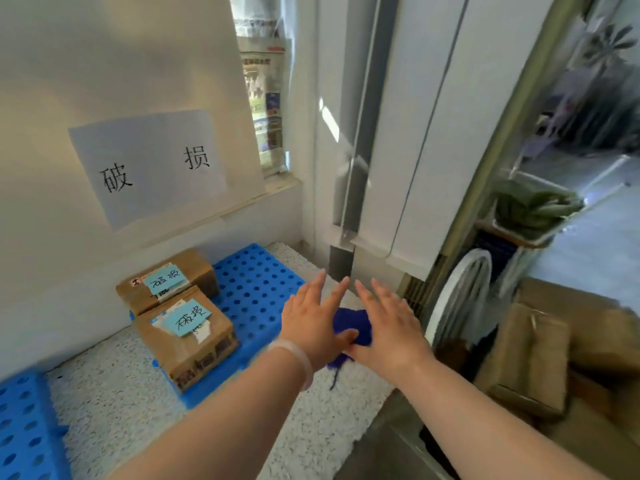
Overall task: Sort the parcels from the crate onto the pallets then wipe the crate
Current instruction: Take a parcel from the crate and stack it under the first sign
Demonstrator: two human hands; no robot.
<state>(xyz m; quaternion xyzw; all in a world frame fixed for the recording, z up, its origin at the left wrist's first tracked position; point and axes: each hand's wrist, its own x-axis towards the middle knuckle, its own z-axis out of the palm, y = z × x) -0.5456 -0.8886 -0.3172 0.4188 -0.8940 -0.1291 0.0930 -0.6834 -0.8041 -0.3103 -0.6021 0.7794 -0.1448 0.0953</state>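
Note:
Both my arms reach forward over the speckled floor. A dark blue cloth (352, 323) hangs between my left hand (313, 320) and my right hand (391, 323), with a loose thread dangling below. All fingers are straight and spread. My left thumb lies across the cloth's lower edge; my right thumb is hidden under it. To the left, two brown parcels (165, 280) (188, 336) with light blue labels sit on a blue perforated pallet (258, 282) against the wall. A paper sign (149, 164) hangs above them.
A second blue pallet (20, 427) shows at the bottom left. Stacked cardboard boxes (530, 358) fill the right side beside a white fan (460, 299). A grey edge (391, 441) lies below my right arm. A white door and its frame (346, 202) stand straight ahead.

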